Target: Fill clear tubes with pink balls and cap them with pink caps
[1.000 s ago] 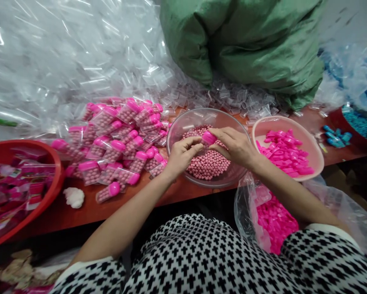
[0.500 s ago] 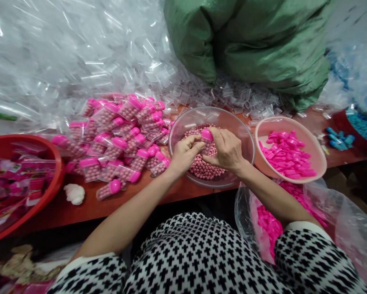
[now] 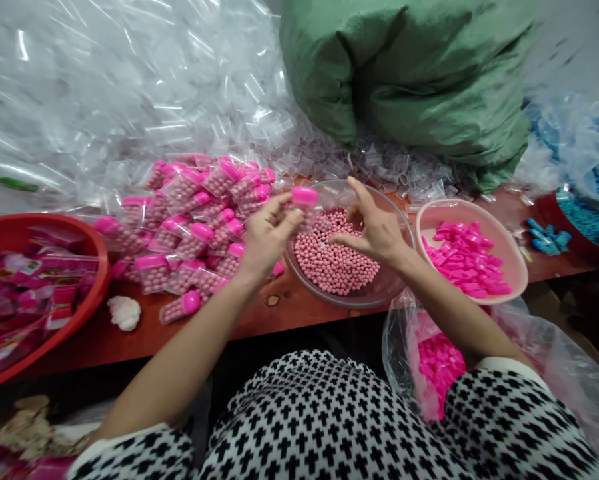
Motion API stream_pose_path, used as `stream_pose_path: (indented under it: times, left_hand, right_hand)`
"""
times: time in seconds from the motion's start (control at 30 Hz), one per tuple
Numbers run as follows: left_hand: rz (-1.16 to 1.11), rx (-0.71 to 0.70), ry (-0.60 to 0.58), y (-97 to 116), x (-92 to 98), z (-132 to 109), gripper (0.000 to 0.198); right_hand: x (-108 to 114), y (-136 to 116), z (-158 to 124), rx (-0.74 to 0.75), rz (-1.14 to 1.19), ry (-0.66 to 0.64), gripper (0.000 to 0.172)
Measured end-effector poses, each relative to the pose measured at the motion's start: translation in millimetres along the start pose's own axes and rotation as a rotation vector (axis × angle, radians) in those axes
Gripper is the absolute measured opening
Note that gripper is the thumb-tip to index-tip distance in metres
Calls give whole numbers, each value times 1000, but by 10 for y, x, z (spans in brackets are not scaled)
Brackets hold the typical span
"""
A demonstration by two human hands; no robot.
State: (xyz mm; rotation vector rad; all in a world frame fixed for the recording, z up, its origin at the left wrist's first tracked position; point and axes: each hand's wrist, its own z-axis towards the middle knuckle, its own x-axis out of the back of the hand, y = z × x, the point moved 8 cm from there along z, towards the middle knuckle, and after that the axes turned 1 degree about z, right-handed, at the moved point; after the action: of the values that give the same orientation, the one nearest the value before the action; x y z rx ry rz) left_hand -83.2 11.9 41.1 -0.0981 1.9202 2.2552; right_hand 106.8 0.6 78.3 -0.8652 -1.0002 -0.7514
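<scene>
My left hand (image 3: 272,233) pinches a small clear bottle with a pink cap (image 3: 304,196), blurred a little, at the left rim of a clear bowl (image 3: 402,293). Over the bowl's right half my right hand (image 3: 376,227) is empty, thumb and fingers spread apart. Pink beads (image 3: 336,260) lie inside the bowl beneath the hands. Left of my left hand is a heap of capped bottles filled with pink beads (image 3: 189,220), lying at many angles.
A pale pink basin of pink caps (image 3: 466,257) stands right of the bowl, above a plastic bag of pink pieces (image 3: 439,367). Clear empty containers (image 3: 179,80) and a green sack (image 3: 409,80) fill the back. A red basin (image 3: 102,267) of packaged items sits left, near a white lump (image 3: 124,313).
The capped bottle has moved left, carried by my left hand. My right hand has let go of it and opened. The view has shifted slightly.
</scene>
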Motion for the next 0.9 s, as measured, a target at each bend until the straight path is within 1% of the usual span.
stream_pose_path:
  times: [0.03,0.1,0.13,0.17,0.2,0.23,0.27,0.33,0.4,0.47,0.5,0.53,0.63,0.7,0.73,0.8,0.83,0.9]
  left_hand:
    - [82,-58,94,102,233,55,41]
    - [319,-207,347,325,757,141,35]
    - [472,-238,388,382,945,204,33]
    - [609,-254,396,404,1098,278,32]
    - [702,-290,447,425,1258,330,29]
    - [775,-289,420,388,1354,406,28]
    - [820,-296,394,342,1424,470,28]
    - [834,-288,327,215,1488,569,28]
    - [801,-274,304,111,1501,609,27]
    - [778,-255,331,58,1508,601,25]
    - [784,-244,340,47,1505,589,25]
    - [803,-232,336,42,1491,576,28]
    - [841,-238,329,88,1429,505,43]
    - [809,-286,337,165,1322,416,42]
    - [776,-320,346,212,1237,356,39]
    - [706,-364,311,275,962,233,35]
    - [669,-358,252,274,773,183,36]
    - [567,-271,74,187,342,112,37]
  right_hand:
    - [-1,80,88,-36,8,-23,83]
    - [-89,216,260,-92,-26,-119,57]
    - [-173,260,333,-108,-59,-193,45]
    - [-272,286,392,-117,-98,-271,37]
    - [-374,294,436,-119,-137,-344,32]
    - [-472,290,470,-120,-173,-404,31]
    - [-562,279,494,-121,-200,-449,31]
    - [-714,259,529,-142,-225,-492,36]
    - [-839,268,551,-182,-219,-500,42]
    - [-949,308,571,-217,-196,-499,47]
    - [-1000,333,583,-224,-170,-500,47]
    - [-1048,361,595,-228,-132,-506,43]
    - [-1143,483,606,-294,66,-529,24]
    - [-1136,553,575,-366,227,-530,19]
    - [-1107,560,549,-396,342,-519,19]
    - [-995,494,487,-408,631,-469,21]
    - [-913,437,450,-400,786,-430,24]
    - [-734,312,354,-361,1002,-358,31]
